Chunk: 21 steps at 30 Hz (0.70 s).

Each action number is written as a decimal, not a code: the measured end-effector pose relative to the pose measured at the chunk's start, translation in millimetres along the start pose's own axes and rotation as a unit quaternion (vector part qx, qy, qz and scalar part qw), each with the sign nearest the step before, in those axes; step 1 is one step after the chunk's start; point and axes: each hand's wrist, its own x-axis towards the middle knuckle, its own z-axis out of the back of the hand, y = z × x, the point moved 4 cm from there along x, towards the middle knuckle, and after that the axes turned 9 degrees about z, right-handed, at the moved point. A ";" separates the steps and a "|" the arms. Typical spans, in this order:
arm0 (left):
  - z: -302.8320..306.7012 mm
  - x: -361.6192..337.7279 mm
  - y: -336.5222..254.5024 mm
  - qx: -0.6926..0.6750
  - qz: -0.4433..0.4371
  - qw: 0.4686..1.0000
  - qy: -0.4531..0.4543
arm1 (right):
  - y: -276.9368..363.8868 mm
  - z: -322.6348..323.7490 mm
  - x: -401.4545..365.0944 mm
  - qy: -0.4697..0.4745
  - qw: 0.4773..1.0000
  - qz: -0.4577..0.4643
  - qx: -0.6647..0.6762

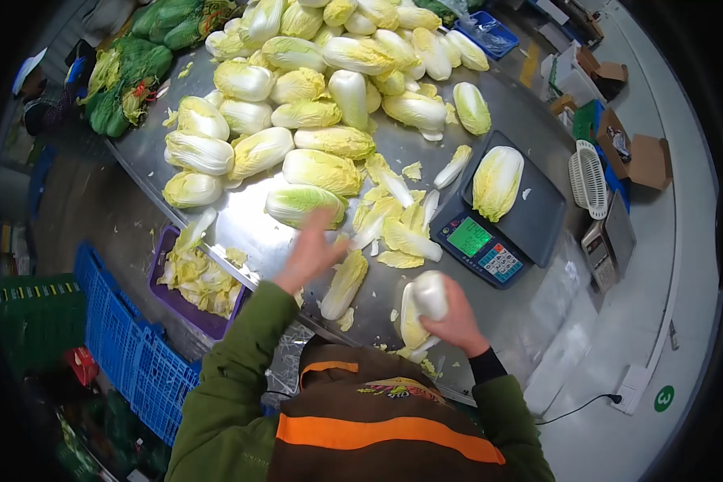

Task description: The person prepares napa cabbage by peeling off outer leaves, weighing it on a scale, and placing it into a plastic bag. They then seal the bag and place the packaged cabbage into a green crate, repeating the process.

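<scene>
My right hand [458, 319] is wrapped round a napa cabbage [430, 296], its white base turned up, close over the table in front of me. Stretched out and slightly blurred, my left hand [309, 255] is spread, holding nothing, with its fingertips right at a greenish napa cabbage [304, 206]. Loose yellow leaves [395, 229] lie between the hands and farther back, and a small trimmed cabbage [345, 283] rests near my left hand. Another napa cabbage [498, 183] sits on a digital scale [490, 245] with a lit green display.
A big heap of napa cabbages [321, 104] covers the back of the metal table [241, 217]. At the left edge stands a purple crate [165, 249] of leaves, near blue plastic crates [136, 337]. Plastic bags [538, 329] lie to the right, below a second scale [606, 249].
</scene>
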 end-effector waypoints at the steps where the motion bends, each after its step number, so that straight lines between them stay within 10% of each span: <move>1: 21.0 17.3 3.9 0.136 -0.027 0.990 -0.029 | -15.2 5.0 -9.7 -0.028 0.994 -0.078 0.074; 10: 39.5 53.8 66.1 0.360 0.026 0.925 0.115 | -140.5 10.8 -126.0 -0.235 0.885 -0.339 0.216; 14: 51.2 46.6 86.0 0.083 0.118 0.981 0.127 | -146.4 -11.7 -143.8 -0.227 0.875 -0.358 0.231; 16: 36.3 23.8 76.0 -0.392 0.240 0.868 0.187 | -143.3 -14.5 -143.9 -0.210 0.889 -0.363 0.183; 21: 13.3 -13.3 51.1 -0.586 0.283 0.736 0.187 | -133.5 -16.5 -131.9 -0.274 0.885 -0.327 0.185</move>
